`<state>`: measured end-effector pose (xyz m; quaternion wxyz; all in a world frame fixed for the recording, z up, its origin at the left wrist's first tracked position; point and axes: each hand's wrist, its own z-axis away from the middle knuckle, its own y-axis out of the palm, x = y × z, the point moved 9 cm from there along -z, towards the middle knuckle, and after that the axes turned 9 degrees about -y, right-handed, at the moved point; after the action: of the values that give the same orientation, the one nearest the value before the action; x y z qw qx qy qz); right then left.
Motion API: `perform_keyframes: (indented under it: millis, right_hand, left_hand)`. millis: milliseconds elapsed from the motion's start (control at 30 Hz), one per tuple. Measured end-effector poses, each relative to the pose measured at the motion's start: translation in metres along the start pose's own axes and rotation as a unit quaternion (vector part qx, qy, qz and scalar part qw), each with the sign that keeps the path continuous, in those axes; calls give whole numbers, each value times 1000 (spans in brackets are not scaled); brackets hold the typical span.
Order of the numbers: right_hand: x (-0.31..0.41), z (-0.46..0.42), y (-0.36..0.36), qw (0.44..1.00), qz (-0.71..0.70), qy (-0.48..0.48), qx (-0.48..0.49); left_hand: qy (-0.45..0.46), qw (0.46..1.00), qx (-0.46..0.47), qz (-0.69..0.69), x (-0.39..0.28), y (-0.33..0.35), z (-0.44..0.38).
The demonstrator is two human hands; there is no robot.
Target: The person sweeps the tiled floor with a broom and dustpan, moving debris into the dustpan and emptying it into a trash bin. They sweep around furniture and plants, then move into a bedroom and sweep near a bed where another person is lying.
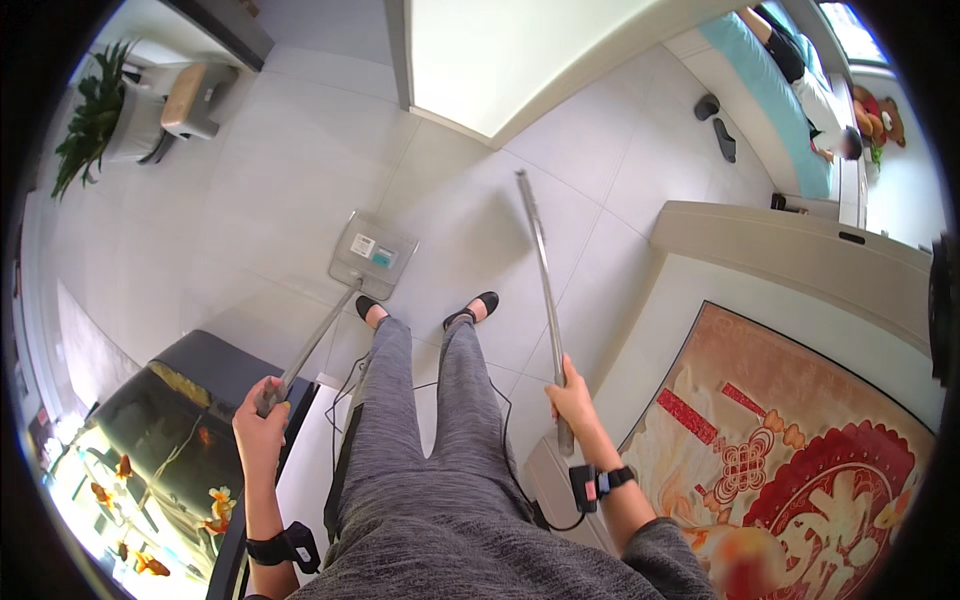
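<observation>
My left hand (pixel 261 420) is closed around the handle end of a long-handled dustpan (pixel 375 259). Its translucent grey pan lies on the tiled floor (pixel 300 217) just ahead of my left foot and bears two stickers. On the right, my right hand (pixel 574 401) grips the grey pole of a broom (pixel 551 300) near its lower end in the picture. The broom's narrow head (pixel 525 191) points away from me, right of the dustpan; whether it touches the floor I cannot tell.
A fish tank (pixel 150 480) with goldfish stands at my left. Beyond are a potted plant (pixel 94 112) and a stool (pixel 187 101). A wall corner (pixel 487 112) juts in ahead. Right of it, a person (pixel 817 97) lies on a bed (pixel 772 97), with slippers (pixel 716 127) nearby. A decorated picture (pixel 765 420) is at my right.
</observation>
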<state>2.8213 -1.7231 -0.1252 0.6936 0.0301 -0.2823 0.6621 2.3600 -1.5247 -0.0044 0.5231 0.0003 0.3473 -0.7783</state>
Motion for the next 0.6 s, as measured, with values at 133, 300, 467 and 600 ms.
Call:
perform_keyframes:
  millis: [133, 300, 467, 600]
  right_hand:
    - [48, -54, 37, 999, -42, 20, -3]
    - [120, -89, 157, 999, -20, -22, 39]
    - [171, -81, 187, 982, 1, -104, 159]
    - [172, -23, 154, 974, 5, -119, 190]
  left_hand:
    - [-18, 1000, -21, 14, 12, -22, -5]
    - [-24, 998, -41, 50, 28, -39, -11]
    - [-27, 997, -47, 54, 34, -57, -15]
    - [-40, 997, -39, 48, 29, -70, -18]
